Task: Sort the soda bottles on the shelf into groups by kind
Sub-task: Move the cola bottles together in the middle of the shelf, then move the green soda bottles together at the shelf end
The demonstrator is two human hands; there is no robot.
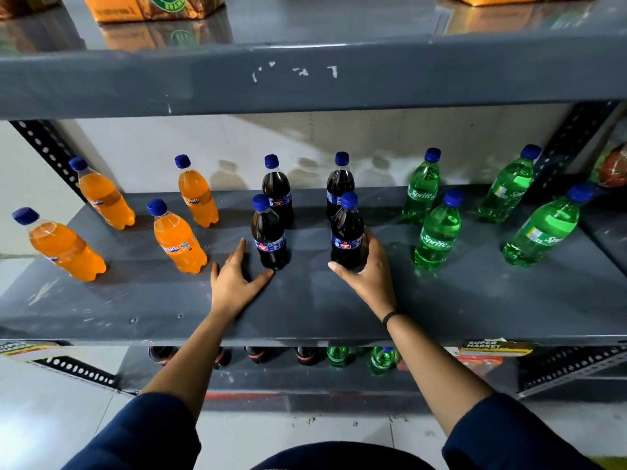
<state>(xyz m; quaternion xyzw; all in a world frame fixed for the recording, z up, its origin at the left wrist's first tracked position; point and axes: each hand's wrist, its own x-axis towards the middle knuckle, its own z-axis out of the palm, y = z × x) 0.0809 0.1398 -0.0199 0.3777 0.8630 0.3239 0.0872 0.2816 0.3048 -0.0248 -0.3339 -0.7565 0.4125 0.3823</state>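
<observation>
On the grey shelf (305,310) stand several orange Fanta bottles (178,239) at the left, several dark cola bottles in the middle and several green Sprite bottles (437,235) at the right, all with blue caps. My right hand (368,269) wraps around the base of the front right cola bottle (346,232). My left hand (237,276) lies open on the shelf, fingers spread, thumb tip touching the base of the front left cola bottle (268,235). Two more cola bottles (278,191) stand behind them.
A grey shelf board (305,83) hangs close overhead, with orange packs (149,8) on top. Perforated uprights (47,154) frame both ends. Below, the lower shelf holds more dark and green bottles (381,357). A red item (614,171) sits at far right.
</observation>
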